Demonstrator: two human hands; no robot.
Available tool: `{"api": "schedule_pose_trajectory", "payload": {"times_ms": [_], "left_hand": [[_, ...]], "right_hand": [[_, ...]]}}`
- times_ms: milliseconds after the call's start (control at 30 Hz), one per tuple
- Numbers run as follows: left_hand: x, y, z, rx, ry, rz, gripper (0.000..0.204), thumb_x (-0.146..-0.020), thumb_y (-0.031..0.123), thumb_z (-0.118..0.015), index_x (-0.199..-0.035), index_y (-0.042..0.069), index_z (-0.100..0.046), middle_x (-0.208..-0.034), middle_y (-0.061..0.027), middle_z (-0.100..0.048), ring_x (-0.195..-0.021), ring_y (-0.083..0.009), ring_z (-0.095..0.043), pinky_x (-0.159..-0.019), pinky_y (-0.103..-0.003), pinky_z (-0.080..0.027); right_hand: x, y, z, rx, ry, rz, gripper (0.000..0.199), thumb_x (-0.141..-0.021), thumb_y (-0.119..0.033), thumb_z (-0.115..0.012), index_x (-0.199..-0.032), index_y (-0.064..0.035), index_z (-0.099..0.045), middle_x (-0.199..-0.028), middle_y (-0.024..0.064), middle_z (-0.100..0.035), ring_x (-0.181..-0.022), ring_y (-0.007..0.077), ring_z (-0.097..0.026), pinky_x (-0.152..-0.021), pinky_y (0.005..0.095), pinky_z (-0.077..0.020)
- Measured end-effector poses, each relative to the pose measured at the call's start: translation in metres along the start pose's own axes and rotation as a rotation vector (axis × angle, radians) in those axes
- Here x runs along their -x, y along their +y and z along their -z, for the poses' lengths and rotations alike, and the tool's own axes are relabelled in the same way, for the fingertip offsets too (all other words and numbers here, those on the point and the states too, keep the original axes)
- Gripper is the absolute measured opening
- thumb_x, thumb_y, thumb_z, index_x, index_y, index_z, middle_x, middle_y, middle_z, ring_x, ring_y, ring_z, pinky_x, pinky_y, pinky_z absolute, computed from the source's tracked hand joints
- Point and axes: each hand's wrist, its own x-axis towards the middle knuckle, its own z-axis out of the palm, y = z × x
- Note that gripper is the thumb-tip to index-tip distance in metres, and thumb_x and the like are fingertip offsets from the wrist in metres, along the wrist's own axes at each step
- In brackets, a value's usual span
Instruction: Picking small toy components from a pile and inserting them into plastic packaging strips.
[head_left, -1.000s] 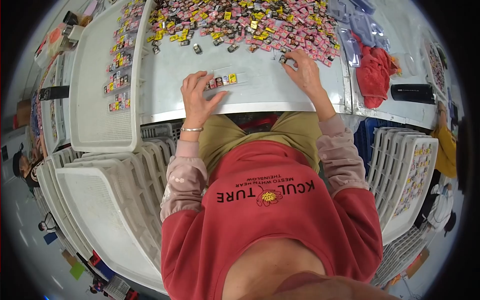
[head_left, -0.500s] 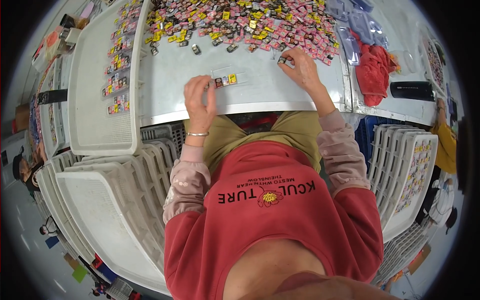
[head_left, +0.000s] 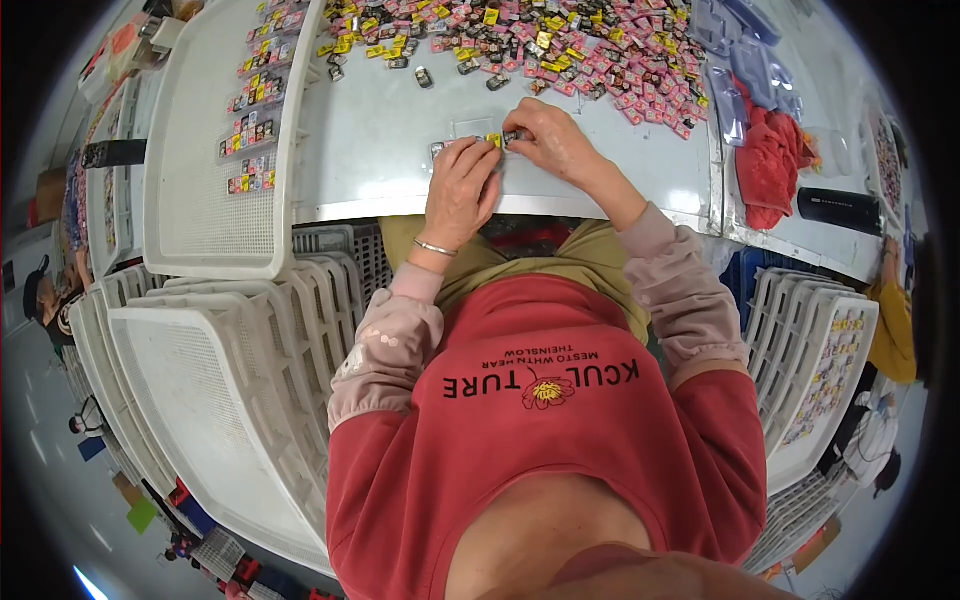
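Observation:
My left hand (head_left: 463,192), fingers curled together, grips a small clear plastic tray (head_left: 470,128) on the table near its front edge. A short row of small coloured blocks sits in that tray, with a yellow block (head_left: 494,140) showing past my fingertips. The rest of the row is mostly under my left hand. Beside it, my right hand (head_left: 556,146) pinches a small dark block (head_left: 513,137) at the tray's right end; whether the block touches the yellow one cannot be told. Behind both hands spreads a big heap of loose pink, black and yellow blocks (head_left: 560,50).
A white perforated tray (head_left: 215,225) at left bears several filled clear trays (head_left: 250,133). Stacked white crates (head_left: 190,400) stand lower left, more crates (head_left: 815,370) at right. A red cloth (head_left: 770,170), blue-grey plastic trays (head_left: 755,65) and a black cylinder (head_left: 840,207) lie right.
My right hand has moved left with the dark block, up to the clear tray. My left hand has shifted right along the row and covers more of it. The whole view has shifted slightly.

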Motion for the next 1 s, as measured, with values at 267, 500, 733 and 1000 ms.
{"api": "schedule_pose_trajectory", "payload": {"times_ms": [267, 500, 733, 1000], "left_hand": [[-0.001, 0.001, -0.002, -0.028, 0.012, -0.018, 0.031, -0.072, 0.001, -0.064, -0.103, 0.001, -0.061, -0.106, -0.0104, -0.058, -0.104, -0.0297, -0.052, -0.089, -0.042, -0.042], [0.001, 0.004, -0.001, -0.007, -0.002, 0.045, 0.039, -0.071, 0.004, -0.066, -0.109, 0.004, -0.059, -0.113, -0.0093, -0.055, -0.104, -0.029, -0.051, -0.089, -0.041, -0.039], [-0.013, 0.001, 0.001, -0.053, -0.134, -0.017, 0.04, -0.073, 0.007, -0.066, -0.112, 0.009, -0.06, -0.117, -0.0055, -0.057, -0.108, -0.0276, -0.049, -0.091, -0.04, -0.036], [-0.01, -0.004, -0.008, -0.042, -0.081, -0.034, 0.034, -0.07, 0.003, -0.065, -0.104, 0.007, -0.061, -0.11, -0.006, -0.058, -0.105, -0.0282, -0.051, -0.088, -0.04, -0.038]], "right_hand": [[0.024, -0.01, -0.022, 0.026, 0.221, -0.009, 0.007, -0.076, -0.009, -0.065, -0.082, -0.0059, -0.066, -0.082, 0.008, -0.056, -0.075, 0.029, -0.059, -0.065, 0.0386, -0.0485], [0.027, -0.008, -0.027, -0.105, 0.334, 0.005, 0.009, -0.078, -0.007, -0.063, -0.085, -0.0051, -0.067, -0.075, 0.009, -0.057, -0.068, 0.0275, -0.058, -0.061, 0.0347, -0.0478], [0.012, 0.066, 0.068, -0.083, 0.465, -0.239, 0.013, -0.08, -0.004, -0.063, -0.092, -0.0026, -0.069, -0.083, 0.0098, -0.061, -0.079, 0.0187, -0.063, -0.067, 0.0246, -0.0483], [-0.009, 0.075, 0.071, 0.59, 0.174, -0.071, 0.015, -0.07, -0.017, -0.071, -0.078, -0.0051, -0.067, -0.082, 0.0077, -0.058, -0.085, 0.0271, -0.058, -0.072, 0.0407, -0.0466]]}}
